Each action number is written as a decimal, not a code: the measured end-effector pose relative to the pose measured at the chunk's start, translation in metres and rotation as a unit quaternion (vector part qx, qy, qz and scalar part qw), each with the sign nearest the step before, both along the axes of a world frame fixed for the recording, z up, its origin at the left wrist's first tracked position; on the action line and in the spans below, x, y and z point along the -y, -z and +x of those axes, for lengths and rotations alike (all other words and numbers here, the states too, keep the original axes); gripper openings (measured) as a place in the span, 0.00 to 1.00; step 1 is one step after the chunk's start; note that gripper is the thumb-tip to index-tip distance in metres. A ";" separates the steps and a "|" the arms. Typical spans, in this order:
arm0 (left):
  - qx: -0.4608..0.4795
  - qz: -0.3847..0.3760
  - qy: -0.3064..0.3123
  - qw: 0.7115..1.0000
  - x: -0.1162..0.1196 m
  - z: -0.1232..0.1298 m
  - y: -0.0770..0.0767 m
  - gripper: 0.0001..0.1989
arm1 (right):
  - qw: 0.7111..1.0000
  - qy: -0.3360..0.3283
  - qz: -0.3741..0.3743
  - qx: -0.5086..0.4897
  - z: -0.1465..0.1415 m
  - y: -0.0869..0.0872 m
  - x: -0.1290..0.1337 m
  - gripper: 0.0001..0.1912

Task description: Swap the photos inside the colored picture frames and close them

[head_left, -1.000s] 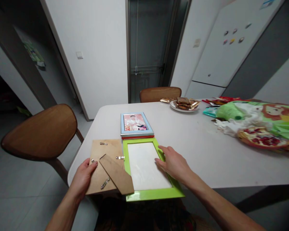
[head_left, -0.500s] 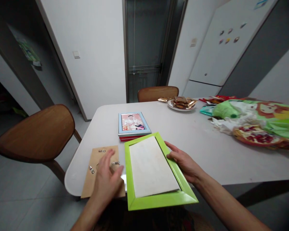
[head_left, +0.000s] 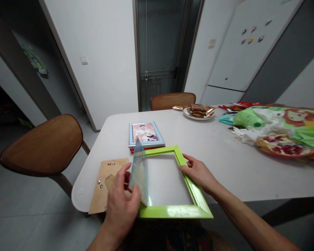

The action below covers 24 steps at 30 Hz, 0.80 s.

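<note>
My right hand (head_left: pixel 197 172) grips the right side of a lime green picture frame (head_left: pixel 176 211), fingers closed on its edge. Through the frame's opening the white table top shows. My left hand (head_left: pixel 124 193) pinches a thin sheet with a printed picture (head_left: pixel 140 170), tilted steeply up at the frame's left side. The sheet is partly blurred and seen nearly edge-on. Left of that hand lies a brown backing board (head_left: pixel 101 195) with small metal clips, partly covered by the hand. Just behind the green frame, a light blue framed picture (head_left: pixel 146 134) rests on something red.
A plate (head_left: pixel 199 118) of wrapped snacks stands at the table's far side. To the right lie a green printed bag (head_left: pixel 272 120) and an opened pomegranate (head_left: pixel 282 146). Brown chairs stand at the left (head_left: pixel 44 146) and behind the table (head_left: pixel 172 101).
The white sheet that filled the green frame has been lifted out and tipped up by my left hand, which moved from above the backing board. My right hand keeps its hold.
</note>
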<state>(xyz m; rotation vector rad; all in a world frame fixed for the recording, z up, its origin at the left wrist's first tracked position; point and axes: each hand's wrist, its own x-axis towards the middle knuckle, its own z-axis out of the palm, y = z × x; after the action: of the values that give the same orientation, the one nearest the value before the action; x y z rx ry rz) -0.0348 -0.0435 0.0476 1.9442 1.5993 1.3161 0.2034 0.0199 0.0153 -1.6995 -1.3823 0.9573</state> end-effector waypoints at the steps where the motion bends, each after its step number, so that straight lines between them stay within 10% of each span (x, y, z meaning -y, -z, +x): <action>1: 0.023 -0.042 -0.020 0.999 0.000 -0.012 0.002 0.22 | 0.997 0.001 0.012 0.070 0.002 0.004 -0.002 0.28; 8: -0.064 -0.185 -0.071 0.978 0.001 -0.053 0.028 0.22 | 0.944 -0.012 0.058 0.323 0.002 0.015 -0.006 0.21; 15: -0.260 -0.158 -0.059 0.951 0.002 -0.054 0.034 0.17 | 0.909 -0.016 0.074 0.410 0.002 0.017 -0.005 0.19; 19: -0.288 -0.110 -0.048 0.950 0.001 -0.052 0.033 0.17 | 0.934 -0.043 0.156 0.318 -0.024 0.008 0.001 0.22; 24: -0.242 -0.034 0.076 0.967 0.005 -0.029 0.040 0.26 | 0.990 -0.130 0.050 0.021 -0.073 0.014 -0.002 0.30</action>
<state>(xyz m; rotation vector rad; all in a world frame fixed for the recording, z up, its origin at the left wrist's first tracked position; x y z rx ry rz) -0.0642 -0.0486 0.0072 2.4173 1.6222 0.7487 0.1305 0.0218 0.0013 -1.4993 -1.6810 0.9794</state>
